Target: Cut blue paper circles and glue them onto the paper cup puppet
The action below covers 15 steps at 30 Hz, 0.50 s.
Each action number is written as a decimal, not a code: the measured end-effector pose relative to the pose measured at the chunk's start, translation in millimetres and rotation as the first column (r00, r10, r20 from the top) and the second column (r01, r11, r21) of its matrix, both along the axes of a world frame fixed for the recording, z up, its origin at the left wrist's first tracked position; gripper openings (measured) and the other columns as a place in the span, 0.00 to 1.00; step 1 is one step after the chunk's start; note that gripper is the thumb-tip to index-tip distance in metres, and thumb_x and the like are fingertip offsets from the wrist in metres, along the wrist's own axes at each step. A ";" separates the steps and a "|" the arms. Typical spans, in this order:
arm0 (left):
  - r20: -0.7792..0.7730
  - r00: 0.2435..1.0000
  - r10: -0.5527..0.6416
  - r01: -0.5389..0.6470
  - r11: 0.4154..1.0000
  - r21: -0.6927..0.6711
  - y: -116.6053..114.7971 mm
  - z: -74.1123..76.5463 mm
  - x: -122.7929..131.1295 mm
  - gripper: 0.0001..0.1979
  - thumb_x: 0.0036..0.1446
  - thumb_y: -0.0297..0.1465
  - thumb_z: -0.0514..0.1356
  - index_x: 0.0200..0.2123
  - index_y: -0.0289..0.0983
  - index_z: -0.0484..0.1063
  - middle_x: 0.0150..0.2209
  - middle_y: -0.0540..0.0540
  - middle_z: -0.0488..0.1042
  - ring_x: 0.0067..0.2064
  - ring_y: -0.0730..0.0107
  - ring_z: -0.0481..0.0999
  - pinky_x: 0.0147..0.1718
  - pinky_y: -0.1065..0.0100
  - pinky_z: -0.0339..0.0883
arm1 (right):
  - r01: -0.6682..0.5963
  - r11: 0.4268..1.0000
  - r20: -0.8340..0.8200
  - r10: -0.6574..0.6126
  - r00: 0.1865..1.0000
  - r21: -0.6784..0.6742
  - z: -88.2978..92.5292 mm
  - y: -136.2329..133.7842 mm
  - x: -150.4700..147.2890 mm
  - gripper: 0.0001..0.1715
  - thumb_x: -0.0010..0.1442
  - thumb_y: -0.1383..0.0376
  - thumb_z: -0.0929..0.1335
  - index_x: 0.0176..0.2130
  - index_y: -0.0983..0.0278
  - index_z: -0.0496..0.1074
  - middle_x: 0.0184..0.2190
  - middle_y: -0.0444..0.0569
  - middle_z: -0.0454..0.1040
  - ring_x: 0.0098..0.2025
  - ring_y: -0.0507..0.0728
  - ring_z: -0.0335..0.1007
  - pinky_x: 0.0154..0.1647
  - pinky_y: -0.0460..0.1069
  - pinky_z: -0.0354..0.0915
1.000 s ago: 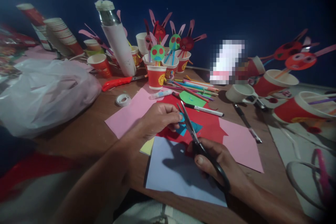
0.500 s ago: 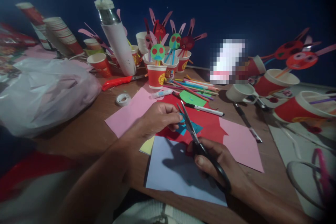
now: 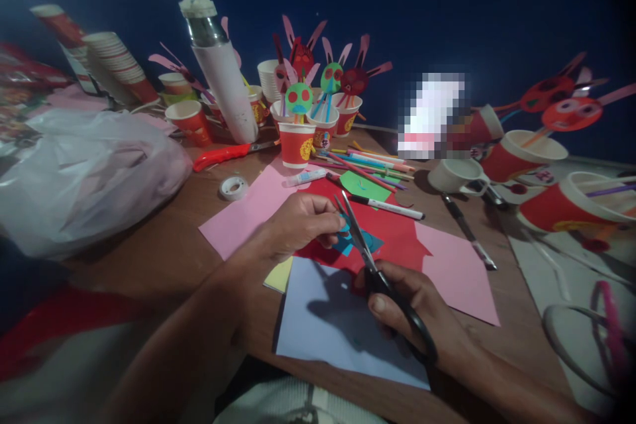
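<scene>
Right hand [image 3: 415, 305]: wrapped around the black handles of the scissors [image 3: 366, 256], a firm hold.
Scissors: over the red and lilac sheets; long axis slanting from handles at lower right to tips at upper left, pointing away from the person; blades narrowly parted.
Left hand [image 3: 308, 222]: thumb and fingers pinching a blue piece [image 3: 344, 220] just left of the blades; whether blade and paper touch, I cannot tell.
Blue piece: small, partly hidden by the fingertips; its long axis cannot be made out.
Blue scraps [image 3: 372, 242]: on the red sheet [image 3: 395, 232], partly behind the blades.
Lilac sheet [image 3: 342, 338]: nearest the person, shadowed by the hands, a yellow sheet [image 3: 279, 274] showing at its left corner.
Pink sheets: one at left [image 3: 233, 218], one at right [image 3: 460, 271].
Marker [image 3: 397, 209]: white, black-ended, lying across just beyond the tips; print too small to read.
Green paper [image 3: 365, 185]: behind the marker, near a glue tube [image 3: 305, 177] and coloured sticks [image 3: 370, 162].
Front cup [image 3: 297, 146]: red, with a yellow emblem, unreadable; a green paper face [image 3: 299, 98] rises from it.
Left side: tape roll [image 3: 233, 196], red-handled tool [image 3: 223, 156], plastic bag [image 3: 84, 185], leaning flask [image 3: 226, 89].
Right side: mug [image 3: 451, 176], pen [image 3: 467, 230], more red cups [image 3: 511, 162].
</scene>
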<state>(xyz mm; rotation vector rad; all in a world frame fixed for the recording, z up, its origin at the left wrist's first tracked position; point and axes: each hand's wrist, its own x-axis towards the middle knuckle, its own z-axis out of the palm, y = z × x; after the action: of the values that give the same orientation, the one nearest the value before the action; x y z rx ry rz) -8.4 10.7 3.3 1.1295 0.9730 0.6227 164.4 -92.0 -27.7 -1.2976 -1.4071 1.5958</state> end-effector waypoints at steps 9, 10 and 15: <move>-0.005 1.000 -0.005 0.005 1.000 -0.013 -0.9 -0.1 -0.3 0.08 0.42 0.29 0.63 0.20 0.33 0.67 0.18 0.50 0.70 0.20 0.78 0.68 0.21 0.75 0.61 | 0.019 0.999 0.022 -0.018 1.000 -0.029 2.0 0.8 -0.4 0.21 0.51 0.50 0.68 0.30 0.65 0.63 0.20 0.39 0.58 0.18 0.46 0.55 0.17 0.42 0.53; -0.004 1.000 0.002 -0.002 1.000 -0.019 -1.5 0.6 -0.3 0.08 0.42 0.30 0.64 0.21 0.33 0.67 0.18 0.50 0.70 0.20 0.77 0.68 0.21 0.75 0.61 | 0.021 0.999 0.022 -0.020 1.000 -0.032 2.2 1.2 -0.5 0.21 0.51 0.50 0.68 0.30 0.65 0.63 0.20 0.39 0.58 0.18 0.46 0.55 0.17 0.42 0.53; 0.021 1.000 0.005 -0.004 0.999 -0.048 -3.8 3.2 -0.4 0.11 0.43 0.35 0.65 0.24 0.33 0.69 0.19 0.49 0.71 0.20 0.77 0.69 0.22 0.74 0.63 | 0.045 0.999 0.029 -0.044 0.999 -0.028 2.9 1.9 -1.4 0.23 0.52 0.48 0.67 0.31 0.65 0.64 0.19 0.39 0.59 0.18 0.46 0.54 0.17 0.41 0.53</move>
<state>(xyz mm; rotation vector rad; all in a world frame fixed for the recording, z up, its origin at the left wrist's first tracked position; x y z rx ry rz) -8.8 6.9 6.5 1.0766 0.9677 0.6102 163.0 -90.1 -24.8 -1.3632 -1.3680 1.5790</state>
